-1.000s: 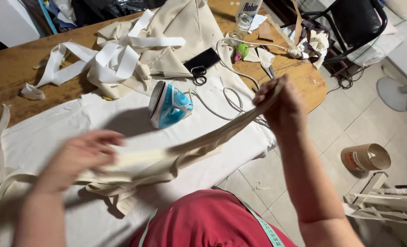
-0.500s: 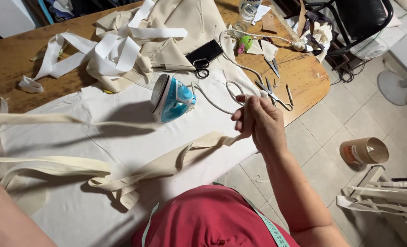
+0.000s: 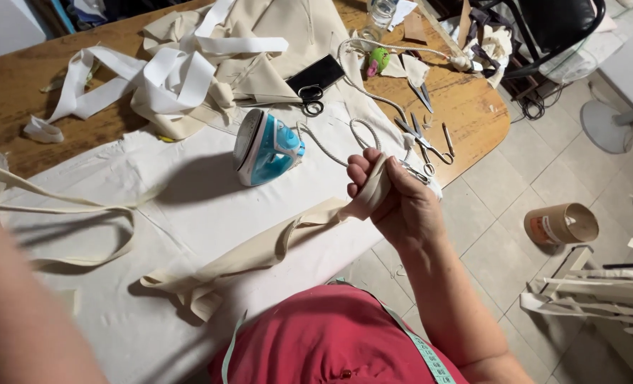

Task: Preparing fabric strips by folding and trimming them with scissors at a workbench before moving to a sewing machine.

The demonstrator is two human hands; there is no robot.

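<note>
1. Fingers of your right hand (image 3: 395, 203) are clenched round a beige fabric strap (image 3: 274, 245), gripping its end above the table edge.
2. Strap runs from that fist toward 8 o'clock, across the white ironing cloth (image 3: 188, 206).
3. Your left forearm (image 3: 25, 320) is a blur at 7 o'clock; whether that hand grips anything cannot be told.
4. At 10 o'clock of your fist a blue iron (image 3: 267, 148) stands on end; scissors (image 3: 423, 139) lie at 1 o'clock.

Left hand (image 3: 18, 313) (blurred forearm only) cut off.
</note>
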